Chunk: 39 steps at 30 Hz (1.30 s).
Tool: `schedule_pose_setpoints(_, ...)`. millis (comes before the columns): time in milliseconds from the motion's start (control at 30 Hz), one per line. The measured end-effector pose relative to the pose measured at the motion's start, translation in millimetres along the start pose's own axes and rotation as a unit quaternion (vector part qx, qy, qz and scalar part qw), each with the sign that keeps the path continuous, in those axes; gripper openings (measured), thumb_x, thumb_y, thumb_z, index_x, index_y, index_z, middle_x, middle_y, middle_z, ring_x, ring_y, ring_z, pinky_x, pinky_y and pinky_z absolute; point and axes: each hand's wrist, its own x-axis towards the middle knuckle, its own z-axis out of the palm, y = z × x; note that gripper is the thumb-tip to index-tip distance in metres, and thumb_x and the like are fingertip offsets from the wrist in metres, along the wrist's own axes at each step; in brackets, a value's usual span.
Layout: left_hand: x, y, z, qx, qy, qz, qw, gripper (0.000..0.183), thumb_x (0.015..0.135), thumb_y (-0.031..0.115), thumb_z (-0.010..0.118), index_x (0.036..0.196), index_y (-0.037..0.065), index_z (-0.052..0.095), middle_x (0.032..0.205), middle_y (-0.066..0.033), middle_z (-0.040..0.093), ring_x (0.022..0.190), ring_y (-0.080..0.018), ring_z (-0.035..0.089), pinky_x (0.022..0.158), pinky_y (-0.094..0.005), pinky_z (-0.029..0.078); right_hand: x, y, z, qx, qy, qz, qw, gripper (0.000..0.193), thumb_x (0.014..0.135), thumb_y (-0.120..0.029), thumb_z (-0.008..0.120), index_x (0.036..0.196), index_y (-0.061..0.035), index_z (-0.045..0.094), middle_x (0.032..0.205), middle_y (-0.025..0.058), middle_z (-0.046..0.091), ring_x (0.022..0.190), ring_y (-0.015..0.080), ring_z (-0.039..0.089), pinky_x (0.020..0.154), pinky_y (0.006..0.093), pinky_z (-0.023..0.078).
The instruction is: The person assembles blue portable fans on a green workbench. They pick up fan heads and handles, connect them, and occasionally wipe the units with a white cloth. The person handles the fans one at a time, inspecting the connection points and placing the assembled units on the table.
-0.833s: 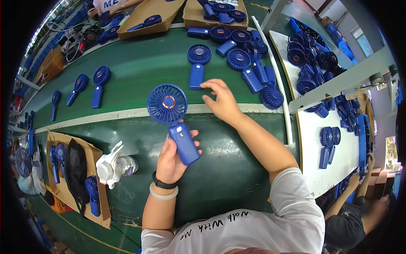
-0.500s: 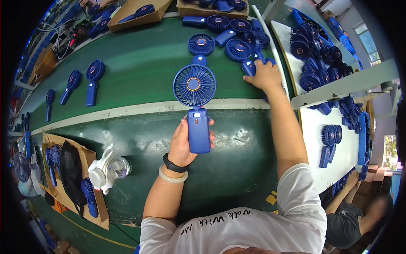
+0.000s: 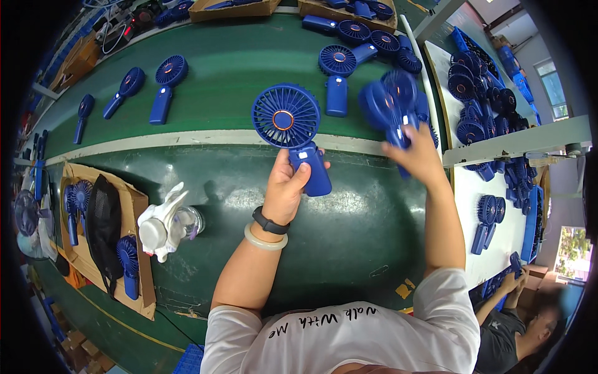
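Observation:
My left hand point(image 3: 281, 194) is wrapped round the handle of a blue handheld fan point(image 3: 286, 116), its round grille up and its thumb-side button panel facing me. To the right, my right hand point(image 3: 425, 154) grips the handle of another blue handheld fan point(image 3: 400, 93), which is smeared by motion; whether a second fan is in that hand I cannot tell. Between the hands and farther off, a blue fan point(image 3: 337, 93) lies on the green belt with its handle toward me. More fans point(image 3: 384, 42) lie heaped beyond my right hand.
Three fans point(image 3: 160, 103) lie spaced along the belt at left. A cardboard tray point(image 3: 144, 274) with fans and a black pouch sits near left, beside a bottle point(image 3: 190, 221) and white cloth point(image 3: 163, 218). A metal rail point(image 3: 517, 140) crosses at right; behind it are piled fans and a co-worker point(image 3: 507, 336).
My right hand has lifted a fan from the heap and drawn it nearer. The left-hand fan has tilted, with my thumb now across its handle. The view has shifted slightly.

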Motion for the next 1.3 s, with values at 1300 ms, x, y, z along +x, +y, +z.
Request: schedule_pose_setpoints(1300, -1.8, -3.8, -16.7, -0.31, -0.118, -0.057, 0.942, 0.05, 0.086, 0.041, 0.054, 0.126, 0.013, 0.043, 0.097, -0.01, 0.048, 0.063, -0.0176, 0.049, 0.056, -0.03, 0.041, 24.9, -54.1, 38.6, 0.808, -0.353, -0.084, 0.465, 0.067, 0.085, -0.017, 0.061, 0.14, -0.0042, 0.025, 0.123, 0.021, 0.046, 0.105, 0.0312, 0.053, 0.087, 0.0497, 0.047)
